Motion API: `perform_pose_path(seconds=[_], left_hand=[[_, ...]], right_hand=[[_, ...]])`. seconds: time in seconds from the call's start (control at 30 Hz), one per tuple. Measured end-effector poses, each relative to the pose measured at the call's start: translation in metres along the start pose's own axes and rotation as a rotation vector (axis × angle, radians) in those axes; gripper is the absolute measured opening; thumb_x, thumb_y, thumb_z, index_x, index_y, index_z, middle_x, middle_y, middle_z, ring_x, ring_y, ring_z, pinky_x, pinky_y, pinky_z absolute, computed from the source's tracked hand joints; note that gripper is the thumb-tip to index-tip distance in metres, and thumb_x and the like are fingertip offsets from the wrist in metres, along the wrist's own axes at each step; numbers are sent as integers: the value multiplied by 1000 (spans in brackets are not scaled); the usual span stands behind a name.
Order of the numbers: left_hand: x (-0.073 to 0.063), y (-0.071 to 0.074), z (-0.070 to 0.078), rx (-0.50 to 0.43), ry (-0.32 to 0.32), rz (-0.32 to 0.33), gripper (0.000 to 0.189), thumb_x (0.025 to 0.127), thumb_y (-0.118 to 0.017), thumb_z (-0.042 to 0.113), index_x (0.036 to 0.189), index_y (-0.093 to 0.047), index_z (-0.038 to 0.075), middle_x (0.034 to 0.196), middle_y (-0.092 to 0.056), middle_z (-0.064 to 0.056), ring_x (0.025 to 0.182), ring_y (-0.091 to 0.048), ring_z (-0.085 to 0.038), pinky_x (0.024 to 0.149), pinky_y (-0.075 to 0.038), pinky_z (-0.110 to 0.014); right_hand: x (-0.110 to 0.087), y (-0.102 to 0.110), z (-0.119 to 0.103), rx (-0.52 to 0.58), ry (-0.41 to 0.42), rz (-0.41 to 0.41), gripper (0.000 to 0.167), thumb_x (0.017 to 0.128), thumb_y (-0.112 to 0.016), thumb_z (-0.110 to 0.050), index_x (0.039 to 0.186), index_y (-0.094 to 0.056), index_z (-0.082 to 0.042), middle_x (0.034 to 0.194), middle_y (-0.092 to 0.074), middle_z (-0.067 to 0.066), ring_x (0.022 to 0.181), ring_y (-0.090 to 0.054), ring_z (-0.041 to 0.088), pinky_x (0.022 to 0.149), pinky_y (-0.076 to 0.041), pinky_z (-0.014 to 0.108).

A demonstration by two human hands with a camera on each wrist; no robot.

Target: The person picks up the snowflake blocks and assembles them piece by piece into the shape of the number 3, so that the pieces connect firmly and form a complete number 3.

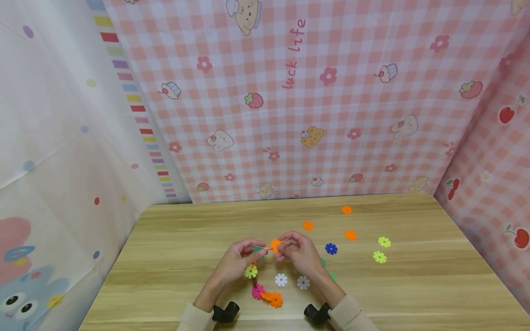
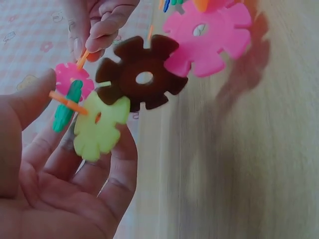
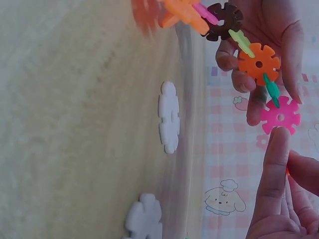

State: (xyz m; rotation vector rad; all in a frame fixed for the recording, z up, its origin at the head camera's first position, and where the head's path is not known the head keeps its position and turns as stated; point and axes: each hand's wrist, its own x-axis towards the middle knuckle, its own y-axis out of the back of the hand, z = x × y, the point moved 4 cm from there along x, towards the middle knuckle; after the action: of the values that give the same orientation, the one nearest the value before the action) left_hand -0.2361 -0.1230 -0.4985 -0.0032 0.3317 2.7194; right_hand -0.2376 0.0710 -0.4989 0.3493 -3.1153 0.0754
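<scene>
My left hand [image 1: 238, 260] pinches a pink notched snowflake disc [image 3: 280, 115] at one end of a linked chain. Edge-on in the right wrist view, a green disc [image 3: 272, 90] joins it to an orange one [image 3: 259, 64]. Beyond follow a yellow-green disc [image 2: 99, 132], a brown disc [image 2: 142, 72] and a larger-looking pink disc [image 2: 214, 35], down to orange discs [image 1: 276, 299] near the table. My right hand [image 1: 300, 253] pinches another orange disc [image 1: 275, 245] between thumb and fingers, its edge right at the pink disc. In the right wrist view, fingers mostly hide that orange disc.
Two white discs [image 1: 281, 279] lie on the wooden table [image 1: 174, 257] below the hands. Farther right are a blue disc [image 1: 331, 248], loose orange discs [image 1: 350, 235] and two yellow-green discs [image 1: 379, 257]. Green discs [image 1: 332, 276] show partly behind the right forearm. A checked curtain [image 1: 314, 105] hangs behind.
</scene>
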Motion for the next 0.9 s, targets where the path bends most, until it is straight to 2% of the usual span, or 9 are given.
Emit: perform_pose_path(seconds=[0.1, 0.2, 0.37, 0.43, 0.53, 0.6, 0.7, 0.9], left_hand=[[1, 0, 0, 13, -1, 19, 43, 94, -69, 29, 125, -63, 1, 112, -72, -18, 99, -70, -34, 84, -54, -34], [2, 0, 1, 34, 4, 32, 44, 93, -70, 31, 125, -64, 1, 109, -73, -16, 96, -71, -31, 83, -53, -32], [2, -2, 5, 46, 3, 5, 40, 93, -71, 27, 126, -65, 5, 104, -75, -16, 77, -66, -21, 61, -44, -20], [1, -4, 7, 34, -1, -17, 40, 93, -70, 23, 129, -64, 5, 104, -74, -16, 78, -67, -21, 59, -45, -19], [0, -5, 8, 32, -10, -39, 45, 94, -70, 20, 133, -60, 3, 107, -74, -16, 87, -70, -28, 67, -53, -23], [-1, -6, 8, 31, -12, -45, 47, 94, -69, 22, 135, -57, 2, 110, -73, -16, 97, -70, -32, 79, -57, -29], [-1, -6, 5, 41, -14, -46, 48, 95, -68, 24, 136, -57, 4, 113, -72, -16, 101, -69, -32, 84, -57, -34], [1, -3, 2, 49, -10, -49, 44, 94, -70, 27, 132, -61, 7, 114, -72, -14, 103, -69, -26, 86, -56, -32]], right_hand=[[0, -1, 0, 11, 10, -4, 22, 92, -58, 9, 114, -58, 8, 91, -67, 18, 82, -71, 37, 76, -60, 42], [-1, -1, 0, 13, 21, -1, 20, 92, -58, 10, 112, -59, 9, 92, -68, 20, 81, -71, 37, 75, -60, 40], [-3, -1, 2, 15, 31, 18, 17, 92, -58, 11, 109, -60, 11, 94, -69, 25, 79, -71, 34, 74, -60, 36], [-3, -1, 2, 12, 37, 16, 17, 92, -58, 12, 109, -60, 11, 95, -69, 27, 77, -71, 30, 73, -60, 36], [-3, 0, 2, 9, 48, -4, 18, 92, -58, 12, 110, -61, 12, 95, -69, 28, 76, -72, 26, 73, -60, 36], [-3, 0, 2, 8, 46, -17, 20, 92, -58, 12, 111, -61, 11, 95, -69, 27, 76, -71, 24, 74, -60, 36], [-2, -1, 4, -7, 40, -49, 21, 93, -58, 10, 113, -60, 9, 95, -69, 24, 77, -72, 23, 75, -60, 36], [-3, -1, 5, -55, 16, -75, 25, 95, -59, 3, 120, -59, 7, 99, -69, 23, 78, -72, 27, 74, -60, 37]])
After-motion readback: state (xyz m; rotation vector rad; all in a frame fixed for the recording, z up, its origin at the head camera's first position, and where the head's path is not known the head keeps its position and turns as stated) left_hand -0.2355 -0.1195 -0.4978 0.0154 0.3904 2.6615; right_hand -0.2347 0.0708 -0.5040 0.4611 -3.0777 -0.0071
